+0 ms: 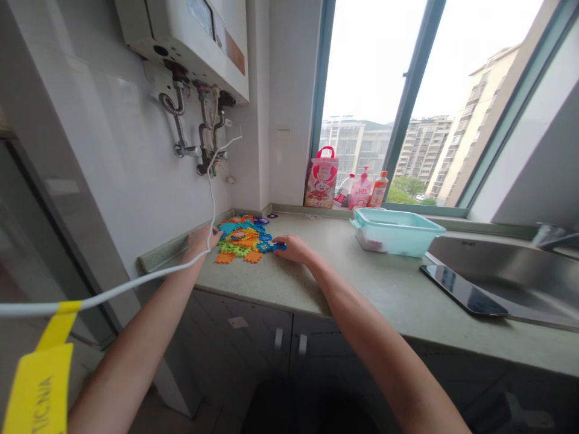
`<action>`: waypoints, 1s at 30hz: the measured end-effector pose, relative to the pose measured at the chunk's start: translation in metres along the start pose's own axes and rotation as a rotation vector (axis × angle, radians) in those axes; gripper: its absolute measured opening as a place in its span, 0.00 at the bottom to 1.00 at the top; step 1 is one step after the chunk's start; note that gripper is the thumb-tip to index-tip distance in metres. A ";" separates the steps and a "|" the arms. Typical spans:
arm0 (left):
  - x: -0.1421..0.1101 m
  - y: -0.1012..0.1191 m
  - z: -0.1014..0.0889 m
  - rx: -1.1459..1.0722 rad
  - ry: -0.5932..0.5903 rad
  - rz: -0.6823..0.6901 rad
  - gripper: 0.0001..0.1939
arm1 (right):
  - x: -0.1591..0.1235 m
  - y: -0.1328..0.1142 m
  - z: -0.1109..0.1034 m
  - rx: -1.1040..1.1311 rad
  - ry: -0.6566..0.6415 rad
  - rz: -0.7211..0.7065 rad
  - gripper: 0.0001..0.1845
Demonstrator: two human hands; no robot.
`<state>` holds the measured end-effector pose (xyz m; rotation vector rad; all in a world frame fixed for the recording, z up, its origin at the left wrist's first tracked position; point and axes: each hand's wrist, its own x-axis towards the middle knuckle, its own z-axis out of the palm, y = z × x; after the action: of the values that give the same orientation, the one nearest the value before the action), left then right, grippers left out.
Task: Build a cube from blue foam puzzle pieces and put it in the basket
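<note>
Where the countertop point(316, 277) meets the wall point(108, 144) in the head view, a cluster of toothed, multicoloured pieces point(242, 238) is laid at the far left corner, with one hand placed at either side. A small blue piece point(279, 246) appears to be pinched between the thumb and fingers of the right hand point(293, 248) at the cluster's right edge. The left hand point(199, 241) is placed at the left edge; its fingertips are partly hidden, and whether they are open or closed cannot be told. A white cable point(113, 293) is seen passing in front of it.

For sound handling, the small blue piece is best held by its rim under light pressure. The cluster should be steadied with the left hand so that neighbouring pieces are not displaced, and the cable should be routed clear of the fingers.

Two orange pieces point(225, 258) are counted along the front edge; because of overlap, the full number of pieces cannot be counted. Also counted are one turquoise tub point(398, 242), one phone point(464, 291), one sink point(511, 259), one bag point(322, 184), three bottles point(360, 191), one water heater point(190, 48) and two cabinet handles point(278, 339).
</note>
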<state>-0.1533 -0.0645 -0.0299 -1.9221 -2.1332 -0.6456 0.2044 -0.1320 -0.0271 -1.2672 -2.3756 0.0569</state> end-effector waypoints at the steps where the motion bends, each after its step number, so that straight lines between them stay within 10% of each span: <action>1: -0.001 0.001 -0.001 0.012 0.021 -0.016 0.21 | -0.001 -0.001 -0.002 -0.004 0.003 0.010 0.24; 13: -0.019 0.030 -0.022 -0.259 0.486 0.329 0.16 | -0.003 0.002 -0.006 -0.067 0.084 0.078 0.24; 19: -0.046 0.075 -0.029 -0.381 0.243 0.855 0.15 | -0.003 0.000 -0.007 -0.038 0.116 0.133 0.25; 26: -0.029 0.054 -0.025 -0.356 0.291 0.543 0.16 | -0.002 0.001 0.010 0.074 0.023 -0.021 0.31; 30: -0.023 0.043 -0.016 -0.249 0.118 0.496 0.18 | 0.002 0.003 0.018 -0.002 0.029 -0.055 0.24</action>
<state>-0.1107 -0.0895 -0.0170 -2.3497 -1.4714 -0.9159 0.1985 -0.1257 -0.0431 -1.1952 -2.3851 0.0190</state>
